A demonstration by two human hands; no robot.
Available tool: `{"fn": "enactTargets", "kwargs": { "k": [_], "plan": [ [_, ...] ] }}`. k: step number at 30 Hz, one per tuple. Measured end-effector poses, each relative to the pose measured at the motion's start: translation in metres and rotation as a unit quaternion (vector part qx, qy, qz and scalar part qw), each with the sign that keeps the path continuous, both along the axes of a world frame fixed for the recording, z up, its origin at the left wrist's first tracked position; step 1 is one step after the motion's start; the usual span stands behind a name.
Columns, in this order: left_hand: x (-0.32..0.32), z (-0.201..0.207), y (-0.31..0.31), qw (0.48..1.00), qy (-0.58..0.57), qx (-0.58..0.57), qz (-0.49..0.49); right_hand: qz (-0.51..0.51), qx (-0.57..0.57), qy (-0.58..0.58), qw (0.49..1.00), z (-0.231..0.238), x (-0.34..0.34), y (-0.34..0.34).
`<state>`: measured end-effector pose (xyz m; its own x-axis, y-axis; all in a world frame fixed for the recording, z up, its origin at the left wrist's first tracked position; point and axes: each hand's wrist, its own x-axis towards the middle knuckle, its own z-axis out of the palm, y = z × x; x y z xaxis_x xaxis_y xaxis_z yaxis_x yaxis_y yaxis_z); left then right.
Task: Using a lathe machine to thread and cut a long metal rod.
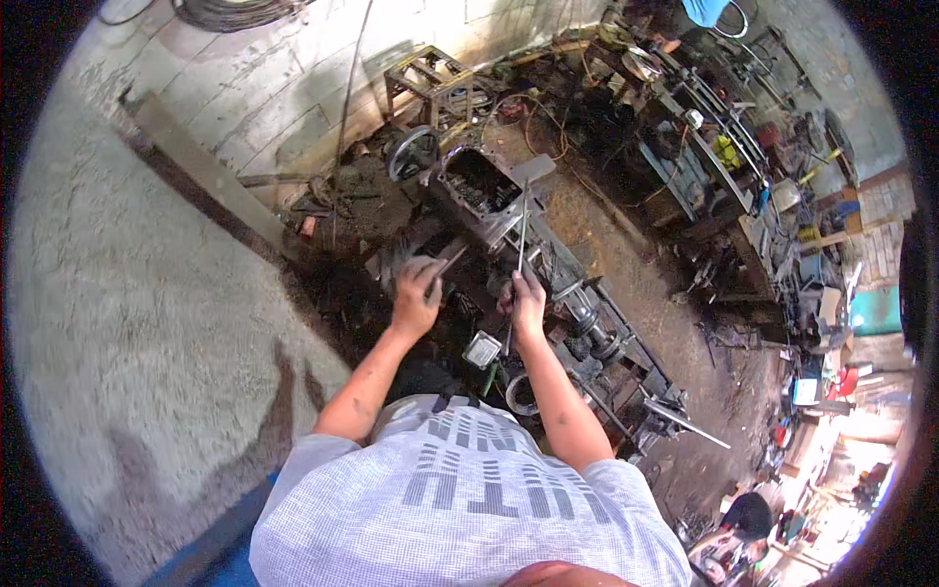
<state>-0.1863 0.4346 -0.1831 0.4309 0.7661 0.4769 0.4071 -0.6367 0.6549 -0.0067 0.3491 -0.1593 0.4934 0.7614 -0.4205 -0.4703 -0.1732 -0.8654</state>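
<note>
Both bare forearms reach forward from the lower edge, elbows bent and spread apart. The left hand point(416, 298) is raised slightly higher, fingers curled closed in a grip, knuckles up. The right hand point(526, 305) sits just beside it, fingers wrapped tight, wrist straight, forearm angled inward toward the left
</note>
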Motion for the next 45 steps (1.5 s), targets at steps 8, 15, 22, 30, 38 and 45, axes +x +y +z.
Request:
{"fn": "enactTargets", "kwargs": {
  "k": [8, 15, 22, 30, 38, 45],
  "plan": [
    [0.062, -0.028, 0.227, 0.995, 0.031, 0.052, -0.075, -0.063, -0.09, 0.059, 0.992, -0.016, -0.009, 0.056],
    [0.102, -0.072, 0.373, 0.966, 0.211, 0.09, -0.122, -0.082, -0.197, -0.031, 0.977, -0.006, -0.029, 0.111],
    [0.117, -0.085, 0.39, 0.946, 0.273, 0.012, -0.174, -0.024, -0.205, 0.079, 0.975, 0.01, -0.023, 0.127],
    [0.113, -0.081, 0.397, 0.928, 0.268, 0.03, -0.257, 0.009, -0.158, -0.082, 0.984, 0.012, -0.062, 0.139],
    [0.112, -0.083, 0.395, 0.941, 0.196, 0.038, -0.274, -0.077, -0.223, -0.089, 0.968, -0.002, -0.038, 0.136],
    [0.096, -0.09, 0.387, 0.96, 0.118, 0.044, -0.25, -0.052, -0.193, -0.071, 0.977, -0.005, -0.029, 0.126]
  ]
}}
